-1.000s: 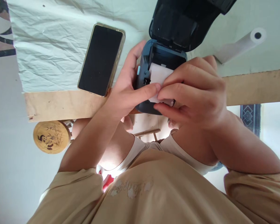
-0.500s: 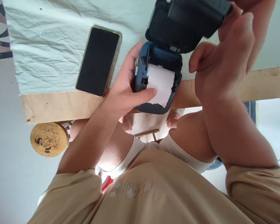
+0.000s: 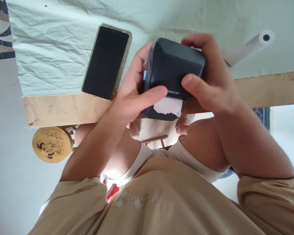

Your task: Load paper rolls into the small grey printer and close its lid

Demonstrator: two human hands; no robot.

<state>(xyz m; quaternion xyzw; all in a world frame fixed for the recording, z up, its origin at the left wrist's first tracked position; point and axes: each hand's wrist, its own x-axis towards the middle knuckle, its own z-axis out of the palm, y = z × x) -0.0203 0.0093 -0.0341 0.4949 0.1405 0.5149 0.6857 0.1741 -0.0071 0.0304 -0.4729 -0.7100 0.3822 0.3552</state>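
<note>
A dark label printer (image 3: 176,65) with its lid down is held between both hands above the table's front edge. From its front slot sticks a torn-edged strip of white paper (image 3: 168,107). My left hand (image 3: 137,86) grips the left side, thumb across the lower front of the lid near the printed lettering, close to a light blue button (image 3: 145,75). Round the right side wraps my right hand (image 3: 210,78), its thumb on the lid and its fingers at the far right edge. The undersides of both hands' grip are hidden.
Left of the printer, a phone (image 3: 106,62) with a dark screen lies on the pale green cloth (image 3: 51,49). A white roll (image 3: 254,45) with a dark core lies at the right. The wooden table edge (image 3: 63,111) runs in front, with a round panda-decorated stool (image 3: 52,144) below left.
The printer's lid has swung down from raised to closed, covering the paper compartment. My right hand has come down and left onto the printer, and the white roll behind it now shows.
</note>
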